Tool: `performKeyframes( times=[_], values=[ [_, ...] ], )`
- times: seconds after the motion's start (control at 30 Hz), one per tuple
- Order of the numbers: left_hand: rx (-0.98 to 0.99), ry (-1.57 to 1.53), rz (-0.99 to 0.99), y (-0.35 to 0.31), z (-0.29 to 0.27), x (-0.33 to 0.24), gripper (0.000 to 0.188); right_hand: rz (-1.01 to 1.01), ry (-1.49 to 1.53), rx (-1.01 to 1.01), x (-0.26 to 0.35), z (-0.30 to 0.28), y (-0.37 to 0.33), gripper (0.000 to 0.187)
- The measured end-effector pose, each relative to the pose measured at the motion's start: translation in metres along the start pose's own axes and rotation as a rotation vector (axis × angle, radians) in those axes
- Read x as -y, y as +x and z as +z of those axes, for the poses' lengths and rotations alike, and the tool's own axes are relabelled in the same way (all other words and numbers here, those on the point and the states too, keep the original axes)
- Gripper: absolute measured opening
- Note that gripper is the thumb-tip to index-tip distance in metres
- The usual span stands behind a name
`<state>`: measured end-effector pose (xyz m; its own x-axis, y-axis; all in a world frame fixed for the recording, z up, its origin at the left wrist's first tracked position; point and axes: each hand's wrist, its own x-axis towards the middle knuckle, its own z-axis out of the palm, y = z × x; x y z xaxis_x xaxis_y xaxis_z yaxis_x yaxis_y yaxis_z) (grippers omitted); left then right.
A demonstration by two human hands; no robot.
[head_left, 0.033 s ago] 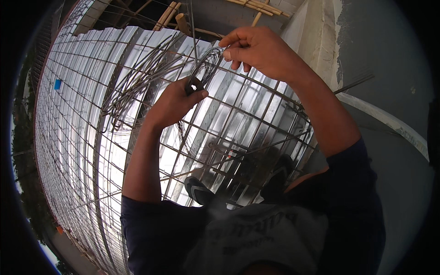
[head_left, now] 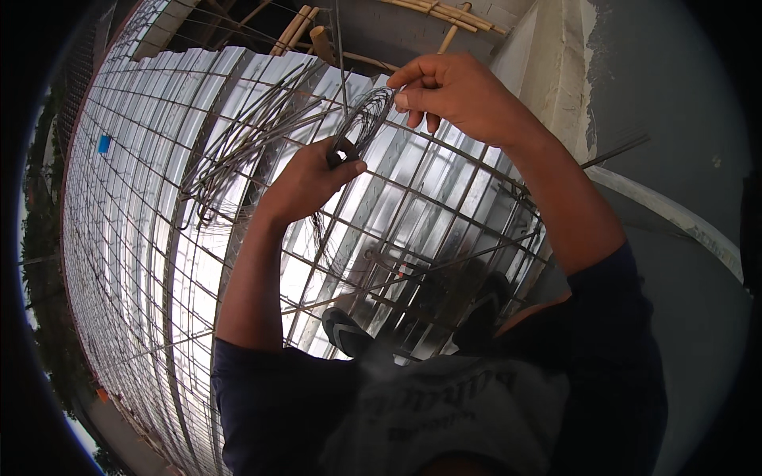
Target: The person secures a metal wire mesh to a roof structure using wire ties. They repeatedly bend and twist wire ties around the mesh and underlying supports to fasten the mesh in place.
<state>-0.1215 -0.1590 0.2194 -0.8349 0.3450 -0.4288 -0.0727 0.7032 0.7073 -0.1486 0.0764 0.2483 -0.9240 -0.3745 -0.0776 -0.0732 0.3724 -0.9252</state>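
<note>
Your left hand (head_left: 308, 181) grips wire bundle (head_left: 366, 117); right hand (head_left: 462, 91) seemingly pinches bundle's looped end. Likely strand separation: hold bundle steady.

Dark, upside-down lettering (head_left: 444, 394) crosses the front of the person's shirt (head_left: 599, 349); it is too blurred to read.

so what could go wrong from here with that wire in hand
The thin wire bundle in the left hand could tangle or spring apart, since its loops spread beyond the grip. The wire might prick the bare right hand, whose fingertips are right at the loops. The dark footwear might catch on the steel bar mesh around it.
</note>
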Motion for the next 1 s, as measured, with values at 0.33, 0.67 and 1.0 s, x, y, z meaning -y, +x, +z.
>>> performKeyframes(
  times=[0.33, 0.67, 1.0],
  values=[
    [0.051, -0.016, -0.006, 0.0, -0.008, 0.012, 0.036, 0.096, -0.064, -0.129, -0.003, -0.004, 0.008, 0.023],
    [0.016, -0.031, 0.148, 0.004, 0.001, 0.03, 0.029, 0.107, 0.357, 0.129, -0.028, -0.008, 0.005, 0.028],
    [-0.027, 0.181, 0.034, 0.009, -0.013, 0.079, 0.031, -0.28, 1.075, -0.313, -0.018, -0.106, 0.005, 0.022]
  ],
)
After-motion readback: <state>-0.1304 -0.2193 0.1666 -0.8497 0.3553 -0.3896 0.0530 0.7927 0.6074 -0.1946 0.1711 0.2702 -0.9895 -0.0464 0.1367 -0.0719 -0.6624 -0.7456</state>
